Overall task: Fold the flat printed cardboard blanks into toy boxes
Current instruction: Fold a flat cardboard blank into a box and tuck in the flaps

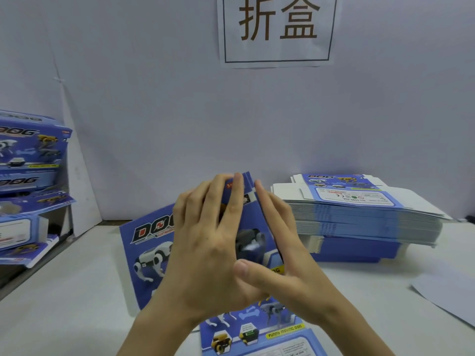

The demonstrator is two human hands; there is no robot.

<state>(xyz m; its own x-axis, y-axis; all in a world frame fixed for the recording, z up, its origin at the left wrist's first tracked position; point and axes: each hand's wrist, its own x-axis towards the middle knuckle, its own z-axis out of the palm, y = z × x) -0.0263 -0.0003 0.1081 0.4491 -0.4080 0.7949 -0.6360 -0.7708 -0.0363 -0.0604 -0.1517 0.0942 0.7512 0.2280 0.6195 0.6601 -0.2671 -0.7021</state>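
A blue printed cardboard blank with a robot dog and the word DOG lies half raised on the white table in front of me. My left hand lies flat on its upper panel with straight fingers, pressing it. My right hand presses with straight fingers against the raised right flap from the outside, its thumb crossing over my left hand. The flap stands up between both hands. The blank's lower panel reaches toward me.
A tall stack of flat blanks sits at the right rear. Folded boxes are piled at the far left. A grey sheet lies at the right edge. A paper sign hangs on the back wall.
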